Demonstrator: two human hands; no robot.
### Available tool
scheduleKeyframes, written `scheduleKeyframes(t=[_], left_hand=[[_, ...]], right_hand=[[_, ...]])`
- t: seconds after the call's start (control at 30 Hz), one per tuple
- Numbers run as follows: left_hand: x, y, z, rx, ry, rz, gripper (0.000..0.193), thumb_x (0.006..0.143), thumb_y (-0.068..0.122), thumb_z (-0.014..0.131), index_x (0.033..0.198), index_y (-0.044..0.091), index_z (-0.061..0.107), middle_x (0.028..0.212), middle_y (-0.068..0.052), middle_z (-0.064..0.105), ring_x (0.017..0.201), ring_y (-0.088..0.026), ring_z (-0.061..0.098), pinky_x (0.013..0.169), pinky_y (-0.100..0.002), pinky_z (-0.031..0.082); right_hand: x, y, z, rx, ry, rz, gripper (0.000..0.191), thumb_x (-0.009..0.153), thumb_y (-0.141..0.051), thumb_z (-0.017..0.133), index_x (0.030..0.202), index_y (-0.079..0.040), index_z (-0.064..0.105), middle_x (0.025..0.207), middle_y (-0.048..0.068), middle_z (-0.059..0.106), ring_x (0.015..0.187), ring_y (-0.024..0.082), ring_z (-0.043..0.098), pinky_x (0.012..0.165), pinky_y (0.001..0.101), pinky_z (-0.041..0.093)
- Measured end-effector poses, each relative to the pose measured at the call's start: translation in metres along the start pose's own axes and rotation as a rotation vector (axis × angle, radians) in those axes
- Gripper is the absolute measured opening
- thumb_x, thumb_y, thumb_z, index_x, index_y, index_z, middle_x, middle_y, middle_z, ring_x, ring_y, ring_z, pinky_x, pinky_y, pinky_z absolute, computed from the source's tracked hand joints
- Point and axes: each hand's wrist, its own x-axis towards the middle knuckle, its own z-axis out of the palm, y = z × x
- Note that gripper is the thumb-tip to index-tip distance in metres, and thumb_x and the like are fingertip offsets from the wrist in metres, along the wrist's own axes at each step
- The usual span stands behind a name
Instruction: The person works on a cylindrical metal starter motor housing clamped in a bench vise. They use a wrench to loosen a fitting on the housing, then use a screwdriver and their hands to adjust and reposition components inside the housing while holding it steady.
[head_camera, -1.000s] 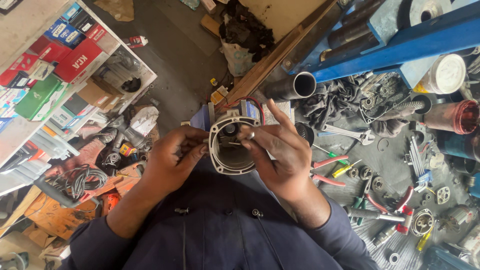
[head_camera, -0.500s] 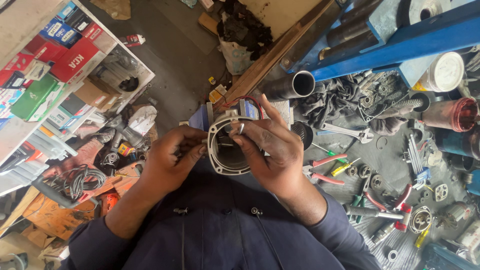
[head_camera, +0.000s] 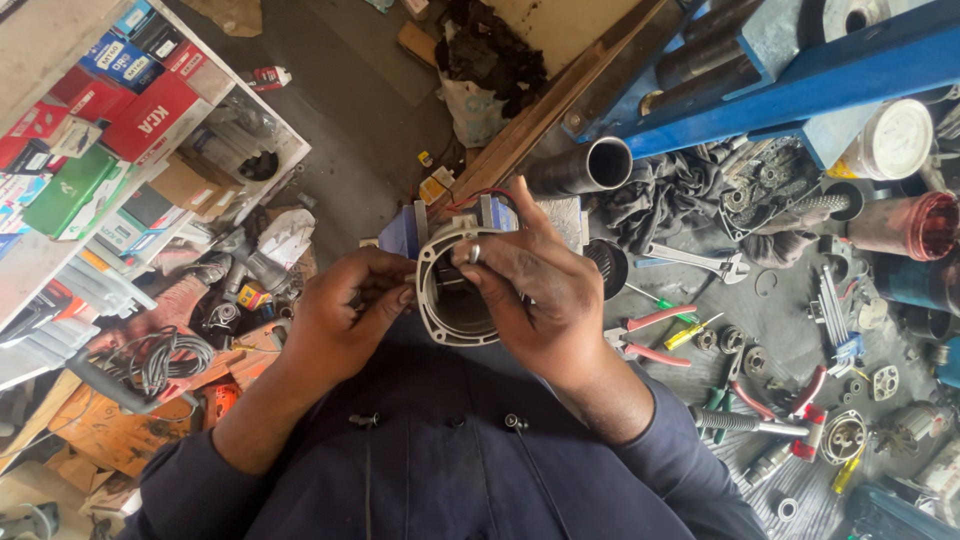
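Held close above your dark blue jacket (head_camera: 440, 470), the round grey motor housing (head_camera: 450, 295) sits between your hands, your left hand (head_camera: 345, 320) curled against its left rim and your right hand (head_camera: 535, 290) clasping its right side, fingers over the opening, with red-handled pliers (head_camera: 650, 335) beyond on the surface (head_camera: 790, 310).

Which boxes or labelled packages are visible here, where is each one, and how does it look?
Red box: shelf at upper left, rectangular, white lettering.
Green box: same shelf, lower, flat.
Blue boxes: shelf top, small.
White round can: far right, under the blue beam.
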Motion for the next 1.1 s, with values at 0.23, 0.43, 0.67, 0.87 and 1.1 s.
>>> scheduleKeyframes(t=[0.23, 0.43, 0.67, 0.87, 1.1], left_hand=[[0.0, -0.002, 0.001, -0.008, -0.009, 0.002, 0.021, 0.097, 0.003, 0.066, 0.117, -0.002, 0.065, 0.1, -0.009, 0.076, 0.093, -0.013, 0.075, 0.08, -0.027, 0.06], [-0.002, 0.001, 0.002, -0.016, 0.002, -0.006, 0.019, 0.098, 0.004, 0.066, 0.116, -0.002, 0.065, 0.1, -0.009, 0.076, 0.093, -0.012, 0.075, 0.082, -0.027, 0.061], [-0.002, 0.0, 0.003, -0.041, -0.006, -0.014, 0.02, 0.097, 0.003, 0.066, 0.117, -0.003, 0.064, 0.103, -0.01, 0.075, 0.095, -0.013, 0.074, 0.083, -0.028, 0.061], [-0.002, -0.006, 0.002, -0.12, -0.03, -0.005, 0.02, 0.099, 0.003, 0.064, 0.118, -0.002, 0.062, 0.106, -0.009, 0.075, 0.098, -0.013, 0.075, 0.086, -0.028, 0.06], [-0.002, -0.006, 0.003, -0.069, -0.014, 0.005, 0.018, 0.099, 0.003, 0.066, 0.116, -0.002, 0.064, 0.101, -0.009, 0.076, 0.093, -0.013, 0.075, 0.082, -0.027, 0.06]], right_hand=[[-0.023, 0.014, -0.024, -0.034, -0.234, -0.509, 0.014, 0.092, 0.001, 0.076, 0.102, -0.009, 0.075, 0.105, 0.005, 0.077, 0.108, 0.023, 0.077, 0.127, 0.0627, 0.017], [-0.044, 0.025, -0.025, -0.096, -0.187, -0.568, 0.009, 0.095, -0.006, 0.074, 0.104, -0.01, 0.076, 0.107, 0.005, 0.077, 0.11, 0.026, 0.077, 0.123, 0.0571, 0.024], [-0.047, 0.019, -0.019, -0.24, -0.1, -0.595, 0.012, 0.095, -0.01, 0.076, 0.107, -0.015, 0.076, 0.108, 0.001, 0.078, 0.106, 0.02, 0.077, 0.094, 0.0376, 0.041], [-0.041, 0.013, -0.015, -0.142, 0.041, -0.25, 0.019, 0.09, 0.002, 0.077, 0.103, -0.01, 0.071, 0.104, 0.003, 0.075, 0.1, 0.02, 0.076, 0.097, 0.0371, 0.044], [-0.023, -0.003, -0.011, -0.138, 0.108, -0.008, 0.026, 0.091, 0.006, 0.077, 0.113, -0.005, 0.071, 0.104, 0.003, 0.076, 0.089, 0.017, 0.069, 0.097, 0.0351, 0.043]])
